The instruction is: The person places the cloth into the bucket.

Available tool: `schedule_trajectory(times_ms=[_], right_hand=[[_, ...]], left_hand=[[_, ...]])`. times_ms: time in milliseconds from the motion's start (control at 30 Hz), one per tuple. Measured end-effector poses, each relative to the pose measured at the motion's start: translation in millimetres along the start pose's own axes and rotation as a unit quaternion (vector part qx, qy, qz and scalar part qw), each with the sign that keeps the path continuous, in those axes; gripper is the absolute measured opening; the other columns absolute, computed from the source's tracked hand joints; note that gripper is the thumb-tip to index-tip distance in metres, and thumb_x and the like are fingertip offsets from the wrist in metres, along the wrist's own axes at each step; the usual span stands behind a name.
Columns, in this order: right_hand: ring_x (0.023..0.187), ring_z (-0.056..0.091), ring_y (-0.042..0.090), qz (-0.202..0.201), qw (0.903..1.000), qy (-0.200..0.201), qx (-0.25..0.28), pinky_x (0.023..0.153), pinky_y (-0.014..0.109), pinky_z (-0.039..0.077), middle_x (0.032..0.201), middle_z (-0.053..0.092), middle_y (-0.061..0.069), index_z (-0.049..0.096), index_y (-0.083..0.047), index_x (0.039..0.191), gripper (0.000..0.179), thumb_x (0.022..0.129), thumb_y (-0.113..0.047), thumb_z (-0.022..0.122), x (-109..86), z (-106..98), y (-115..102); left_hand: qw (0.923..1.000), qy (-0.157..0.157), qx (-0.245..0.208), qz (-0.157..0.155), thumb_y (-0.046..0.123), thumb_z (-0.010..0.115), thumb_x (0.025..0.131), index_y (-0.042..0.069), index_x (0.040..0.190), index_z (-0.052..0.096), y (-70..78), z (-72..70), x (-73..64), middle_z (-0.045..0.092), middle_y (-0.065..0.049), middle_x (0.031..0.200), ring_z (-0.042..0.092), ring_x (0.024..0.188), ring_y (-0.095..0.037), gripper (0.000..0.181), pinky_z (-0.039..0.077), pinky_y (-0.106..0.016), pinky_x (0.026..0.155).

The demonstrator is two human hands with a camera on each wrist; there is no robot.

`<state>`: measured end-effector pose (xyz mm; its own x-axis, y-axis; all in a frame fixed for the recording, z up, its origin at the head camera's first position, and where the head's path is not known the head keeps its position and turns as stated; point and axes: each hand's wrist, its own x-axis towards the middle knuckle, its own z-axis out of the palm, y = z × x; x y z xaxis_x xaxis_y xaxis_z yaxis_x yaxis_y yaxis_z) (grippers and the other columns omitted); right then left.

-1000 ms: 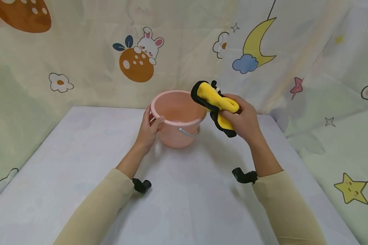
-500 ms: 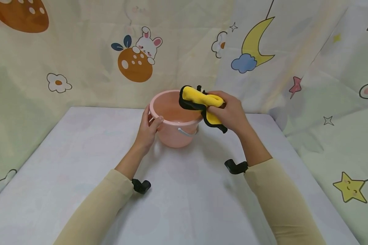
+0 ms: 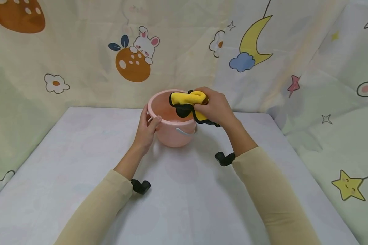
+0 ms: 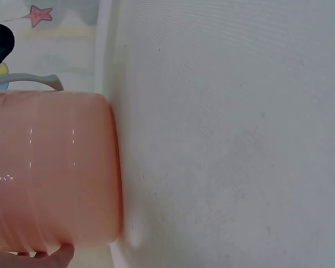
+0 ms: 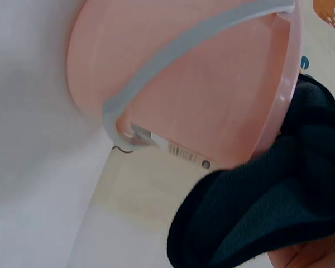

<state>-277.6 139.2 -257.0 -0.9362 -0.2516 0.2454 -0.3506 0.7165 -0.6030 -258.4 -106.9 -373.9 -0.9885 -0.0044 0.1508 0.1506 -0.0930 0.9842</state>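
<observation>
A pink bucket (image 3: 174, 134) stands upright on the table, its pale grey handle (image 5: 173, 50) hanging down at the side. My left hand (image 3: 145, 131) holds the bucket's left side, with the thumb at the front just below the rim and the other fingers partly hidden behind. My right hand (image 3: 216, 107) grips a bunched cleaning cloth (image 3: 188, 98), yellow with black edging, over the right part of the bucket's rim. Part of the cloth hangs outside the bucket and part is above its opening. In the right wrist view the cloth's dark grey side (image 5: 257, 195) shows beside the rim.
The white table (image 3: 178, 197) reaches back to a printed fabric backdrop (image 3: 184, 44) with cartoon figures. A black wrist camera (image 3: 141, 186) sits on the left wrist and another black camera (image 3: 224, 159) on the right. A barcode label (image 5: 181, 151) is on the bucket.
My right hand has moved left with the cloth, from beside the bucket to over its rim and opening. The left hand keeps its hold, and the bucket stays in place.
</observation>
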Motion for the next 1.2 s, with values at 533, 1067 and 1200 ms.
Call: schedule_trajectory(times_ms=[533,1067,1200], right_hand=[[0.096,0.059,0.027,-0.003,0.9989,0.007,-0.046,0.086,0.043,0.052,0.116,0.069,0.005,0.059,-0.019,0.138,0.051,0.089,-0.026,0.071,14.3,26.0,-9.6],[0.112,0.061,0.025,-0.029,0.9967,-0.013,-0.075,0.1,0.044,0.05,0.132,0.066,0.006,0.059,-0.019,0.144,0.053,0.092,-0.016,0.074,30.5,49.9,-25.2],[0.112,0.061,0.025,-0.033,0.9962,-0.013,-0.079,0.1,0.044,0.05,0.13,0.066,0.006,0.059,-0.02,0.143,0.053,0.093,-0.016,0.073,33.4,56.1,-29.9]], left_hand=[[0.9998,0.007,-0.018,0.004,0.029,0.056,0.101,0.033,0.165,0.012,-2.4,0.5,0.2,0.029,-0.002,0.165,0.04,0.142,-0.021,0.078,0.04,-0.039,0.112],[0.9997,0.009,-0.023,0.004,0.028,0.056,0.101,0.031,0.166,0.011,-0.9,3.6,-0.5,0.03,-0.003,0.164,0.044,0.135,-0.021,0.078,0.042,-0.038,0.112],[0.9997,0.01,-0.024,0.002,0.029,0.056,0.102,0.032,0.165,0.012,-1.7,3.4,-0.3,0.03,-0.002,0.164,0.045,0.135,-0.02,0.078,0.042,-0.037,0.112]])
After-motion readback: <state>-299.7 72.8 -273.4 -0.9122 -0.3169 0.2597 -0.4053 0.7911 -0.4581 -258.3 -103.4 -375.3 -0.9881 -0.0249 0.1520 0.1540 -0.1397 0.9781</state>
